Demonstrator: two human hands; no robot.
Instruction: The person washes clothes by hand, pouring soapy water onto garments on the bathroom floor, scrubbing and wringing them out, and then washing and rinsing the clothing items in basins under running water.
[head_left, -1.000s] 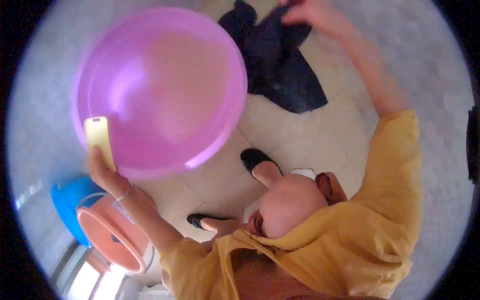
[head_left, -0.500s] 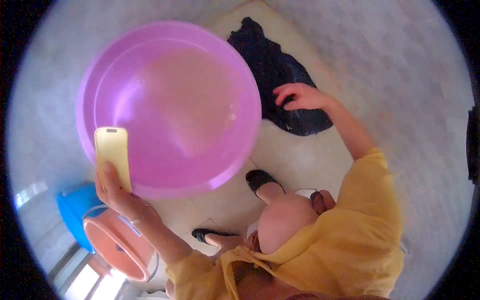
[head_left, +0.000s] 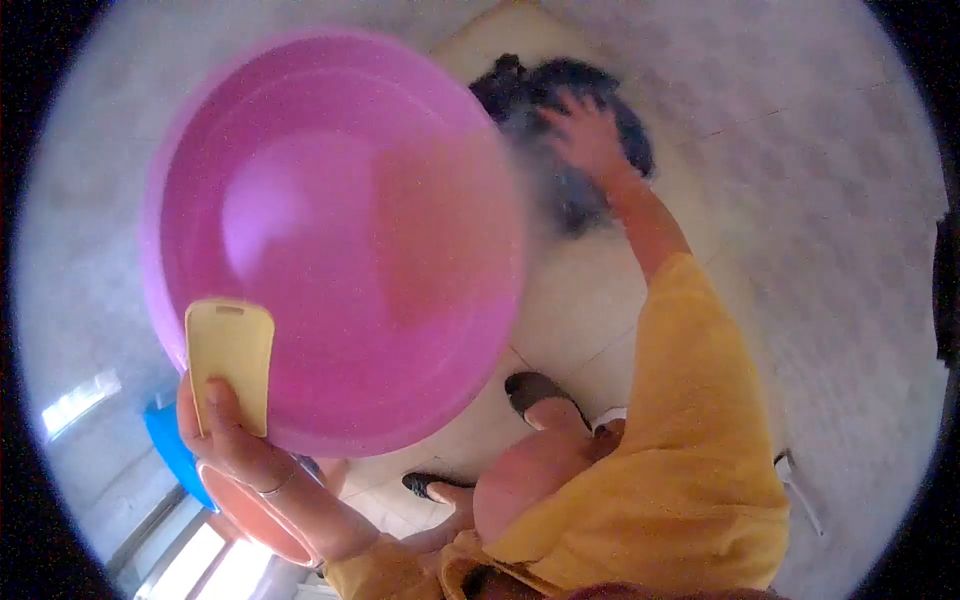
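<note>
My left hand is closed around a pale yellow scrub brush, the thumb across its flat back; a slot pierces the top end and the bristle side faces away. The brush is in front of the lower left rim of a large pink basin. On the right, my right hand has its fingers spread over a bunched dark garment lying on the floor beside the basin. Blur hides how firmly the fingers touch the cloth. The basin's inside shows a brownish, hazy patch to the right.
At lower left are an orange bucket and a blue container, partly hidden by my left arm. My feet in black slippers stand on the tiled floor below the basin. A whitish object lies at lower right.
My right hand has moved upward over the dark garment and its fingers have spread. The garment is more bunched. My left hand and the brush sit slightly lower in view.
</note>
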